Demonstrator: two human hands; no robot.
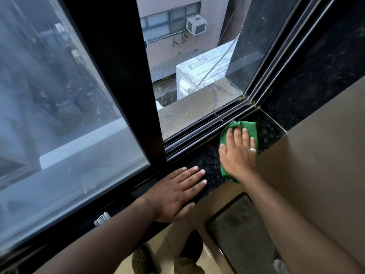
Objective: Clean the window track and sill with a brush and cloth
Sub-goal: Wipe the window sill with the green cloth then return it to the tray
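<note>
Green cloth [240, 128] lying flat on the dark speckled sill [209, 171], toward the sill's right end, just short of the corner where the black side wall begins. Pressed down under the right hand [238, 153], fingers spread and flat on top, palm covering the cloth's middle; green showing past the fingertips at the far edge and below the wrist at the near edge. A ring [253, 149] on one finger of that hand. Far edge of the cloth touching, or all but touching, the nearest rail of the window track [199, 131], which runs along the sill's far side as several dark parallel grooves; contents of the grooves too dark to make out. Left hand [178, 191] resting palm down on the same sill, left of the cloth and apart from it, fingers straight and close together, empty. Beyond the left hand, the sliding pane [59, 115] in its black frame, standing in the track left of the cloth. Past the track, through the open part of the window, a stained outer ledge [197, 107] and a white air-conditioner unit [197, 76]. Below the sill, on the near side, a dark mat [239, 234] on a tan surface.
</note>
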